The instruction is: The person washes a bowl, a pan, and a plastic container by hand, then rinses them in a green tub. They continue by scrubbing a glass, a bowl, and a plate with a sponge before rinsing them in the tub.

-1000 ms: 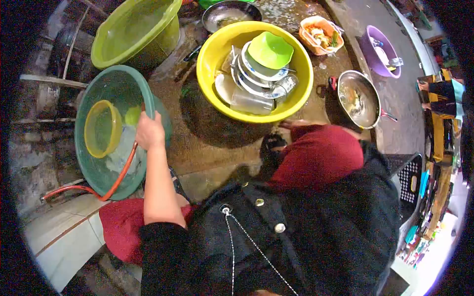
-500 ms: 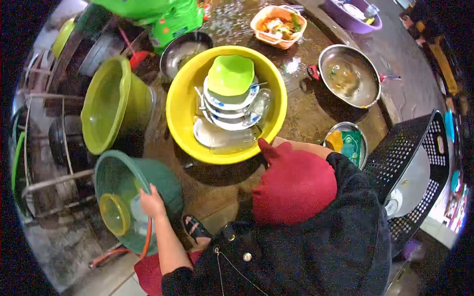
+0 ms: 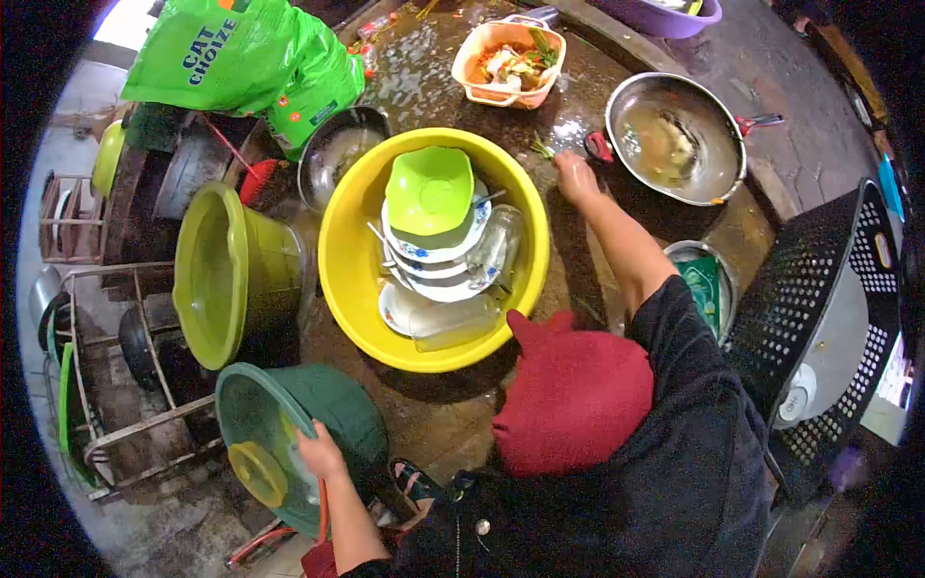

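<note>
My left hand [image 3: 321,453] is closed around the rim of the dark green tub [image 3: 352,414], with an orange hose [image 3: 323,511] hanging just below it. A yellow strainer-like bowl [image 3: 257,474] lies inside this tub. My right hand [image 3: 575,179] reaches out over the wet floor, left of the metal pan [image 3: 674,140], its fingers pinched on a small green scrap [image 3: 542,149]. Between my hands stands a yellow basin [image 3: 337,318], holding stacked plates [image 3: 438,252], a light green bowl [image 3: 431,190] and clear glassware [image 3: 453,323].
An orange container of food scraps [image 3: 506,63] sits beyond the basin. Left are an olive bucket [image 3: 207,275], a metal rack [image 3: 154,414] and a green bag [image 3: 241,58]. Right stand a black perforated basket [image 3: 819,250] and a bowl with a green packet [image 3: 701,289].
My right hand, mostly hidden by the red cloth before, has moved forward beside the pan and now pinches a green scrap. My left hand stays on the green tub's rim. The view has shifted.
</note>
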### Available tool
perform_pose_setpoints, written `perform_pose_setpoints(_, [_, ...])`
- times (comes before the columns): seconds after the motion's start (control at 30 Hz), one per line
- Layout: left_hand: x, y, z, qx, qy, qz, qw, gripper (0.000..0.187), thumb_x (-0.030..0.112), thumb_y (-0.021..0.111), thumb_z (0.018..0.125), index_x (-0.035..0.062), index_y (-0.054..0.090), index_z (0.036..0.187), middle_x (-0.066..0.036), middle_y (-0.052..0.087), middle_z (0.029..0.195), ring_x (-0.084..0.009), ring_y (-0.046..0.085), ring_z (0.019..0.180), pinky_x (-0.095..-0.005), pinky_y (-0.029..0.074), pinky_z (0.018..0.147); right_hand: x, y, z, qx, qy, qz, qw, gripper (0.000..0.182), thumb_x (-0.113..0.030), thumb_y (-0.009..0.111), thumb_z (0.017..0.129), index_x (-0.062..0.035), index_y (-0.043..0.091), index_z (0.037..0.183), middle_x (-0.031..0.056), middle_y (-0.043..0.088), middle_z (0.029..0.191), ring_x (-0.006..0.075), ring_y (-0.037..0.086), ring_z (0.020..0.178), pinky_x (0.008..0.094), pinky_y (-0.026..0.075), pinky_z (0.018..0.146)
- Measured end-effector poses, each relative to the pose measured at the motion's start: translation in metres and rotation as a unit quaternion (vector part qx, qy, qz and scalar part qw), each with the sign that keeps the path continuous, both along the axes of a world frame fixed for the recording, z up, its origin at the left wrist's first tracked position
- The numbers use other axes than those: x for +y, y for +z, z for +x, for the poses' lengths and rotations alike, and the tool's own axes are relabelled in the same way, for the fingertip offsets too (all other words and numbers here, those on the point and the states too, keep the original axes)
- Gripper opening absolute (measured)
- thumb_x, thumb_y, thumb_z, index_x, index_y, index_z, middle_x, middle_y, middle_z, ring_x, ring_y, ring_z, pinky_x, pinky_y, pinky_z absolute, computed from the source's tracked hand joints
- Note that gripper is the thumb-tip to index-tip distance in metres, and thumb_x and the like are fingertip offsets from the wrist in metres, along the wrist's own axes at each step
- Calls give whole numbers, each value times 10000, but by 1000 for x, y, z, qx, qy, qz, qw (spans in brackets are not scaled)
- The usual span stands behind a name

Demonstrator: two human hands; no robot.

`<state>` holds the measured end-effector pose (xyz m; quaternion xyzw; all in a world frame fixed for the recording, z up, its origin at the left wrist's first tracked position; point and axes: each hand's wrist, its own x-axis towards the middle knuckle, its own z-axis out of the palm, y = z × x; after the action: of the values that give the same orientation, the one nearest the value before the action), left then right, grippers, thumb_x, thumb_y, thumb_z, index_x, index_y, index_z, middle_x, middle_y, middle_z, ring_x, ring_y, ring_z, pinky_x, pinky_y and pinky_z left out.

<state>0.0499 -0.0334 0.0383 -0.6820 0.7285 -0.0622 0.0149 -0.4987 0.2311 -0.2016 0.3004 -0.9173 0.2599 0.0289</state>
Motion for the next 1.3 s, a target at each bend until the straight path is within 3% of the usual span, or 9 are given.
perform_pose_setpoints(0.13, [-8, -10, 13, 16, 1, -5, 1000, 515, 411, 507, 806, 30, 503, 1153, -216, 586, 994, -382, 551, 901, -452, 423, 774, -33, 5, -25, -151, -55, 107, 981, 317, -19, 466, 749, -39, 493, 1064, 190, 461, 1121, 347, 476, 1055, 410, 409, 879])
perform_pose_setpoints(0.27, [-3, -3, 2, 33, -10, 3, 999, 485, 380, 535, 801, 12, 523, 1117, -218, 585, 993, -385, 544, 915, -442, 420, 788, -44, -38, -23, -37, -70, -13, 997, 297, -24, 485, 741, -25, 500, 1037, 173, 464, 1155, 353, 468, 1055, 424, 401, 877])
perform_pose_setpoints(0.63, [-8, -10, 11, 37, -11, -6, 999, 486, 378, 532, 806, -15, 530, 1093, -230, 595, 944, -395, 553, 875, -435, 427, 764, -31, -30, -5, -83, -46, 122, 988, 186, -129, 478, 789, -51, 561, 936, 175, 566, 990, 339, 535, 966, 439, 451, 774])
perform_pose_setpoints(0.7, [-9, -11, 13, 63, -16, -4, 998, 487, 375, 532, 808, -23, 529, 1088, -233, 596, 941, -397, 557, 866, -438, 430, 753, -35, 22, -24, -65, -80, 65, 992, 131, -160, 555, 737, -47, 586, 796, 184, 605, 828, 358, 592, 733, 456, 465, 660])
perform_pose_setpoints(0.77, [-8, -4, 6, 47, -10, 11, 999, 499, 384, 531, 808, -27, 526, 1091, -235, 595, 946, -395, 557, 872, -440, 430, 753, -44, 65, -50, -16, -75, -226, 971, 199, -162, 543, 738, -24, 593, 872, 202, 588, 828, 367, 564, 795, 430, 447, 693])
perform_pose_setpoints(0.9, [-15, -19, 22, 17, -26, -18, 999, 542, 415, 519, 807, -34, 518, 1111, -237, 594, 956, -391, 558, 880, -452, 430, 744, -29, 120, -70, 192, -44, -269, 943, 254, -124, 550, 696, -26, 574, 929, 207, 587, 920, 337, 559, 913, 396, 447, 777])
perform_pose_setpoints(1.03, [-12, -10, 17, 5, -25, 19, 1000, 579, 447, 502, 804, -30, 514, 1132, -243, 580, 1002, -396, 554, 889, -465, 430, 751, 16, 118, -4, -159, -83, -5, 984, 241, -92, 554, 679, -36, 584, 911, 183, 617, 869, 323, 594, 831, 410, 465, 720])
perform_pose_setpoints(1.17, [-11, -13, 18, 28, -19, 13, 999, 569, 445, 504, 800, -19, 520, 1130, -244, 579, 1001, -398, 552, 891, -461, 432, 756, 65, -22, 121, -189, 101, 213, 953, 150, -33, 522, 700, -19, 585, 835, 214, 591, 831, 358, 581, 805, 434, 471, 680])
perform_pose_setpoints(1.3, [-16, -16, 22, 31, -40, -5, 999, 530, 426, 511, 795, -3, 535, 1106, -244, 588, 964, -399, 556, 874, -459, 435, 750, 95, -6, 223, -148, 1, 191, 970, 173, -85, 472, 790, -20, 574, 914, 190, 592, 919, 310, 605, 835, 411, 504, 681])
